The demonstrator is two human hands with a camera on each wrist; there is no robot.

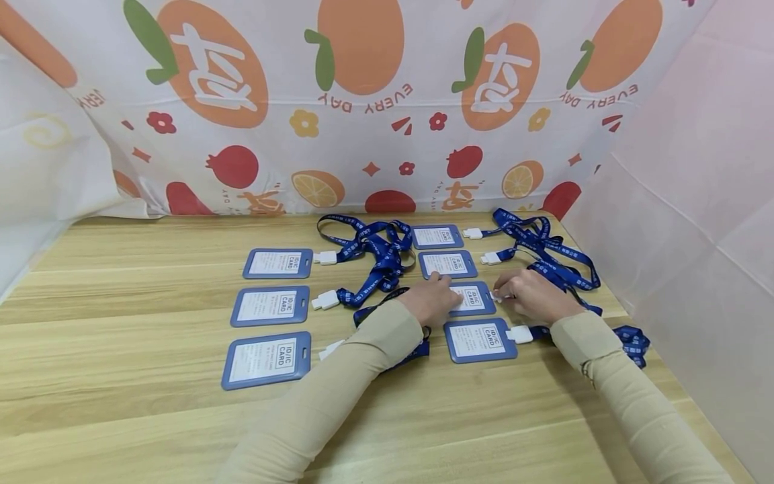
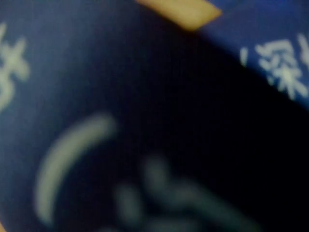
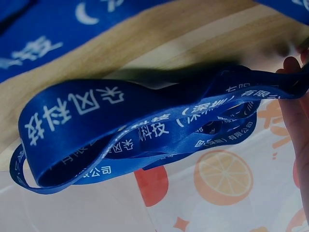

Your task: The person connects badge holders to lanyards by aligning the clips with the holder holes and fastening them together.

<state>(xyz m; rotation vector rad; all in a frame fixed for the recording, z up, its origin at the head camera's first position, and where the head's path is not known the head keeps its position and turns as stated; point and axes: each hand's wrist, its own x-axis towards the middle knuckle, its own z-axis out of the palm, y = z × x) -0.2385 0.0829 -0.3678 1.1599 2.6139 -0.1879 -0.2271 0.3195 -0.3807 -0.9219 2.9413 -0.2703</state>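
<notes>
Blue badge (image 1: 474, 298) between both hands (image 1: 432, 300) (image 1: 535, 296), right pinching clip (image 1: 496, 296), left grip unclear

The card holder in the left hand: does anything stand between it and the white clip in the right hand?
Nothing visible does in the head view. The right hand pinches the white clip at the slotted end of the card holder; the left hand holds the opposite end.

On one wooden table (image 1: 121, 302) we count seven blue card holders (image 1: 480, 340), three left and four right, seven white clips (image 1: 519, 334), split likewise, one left hand (image 1: 432, 300) and one right hand (image 1: 535, 296), while the tangled blue lanyards (image 3: 72, 108) overlap too much for us to number.
</notes>
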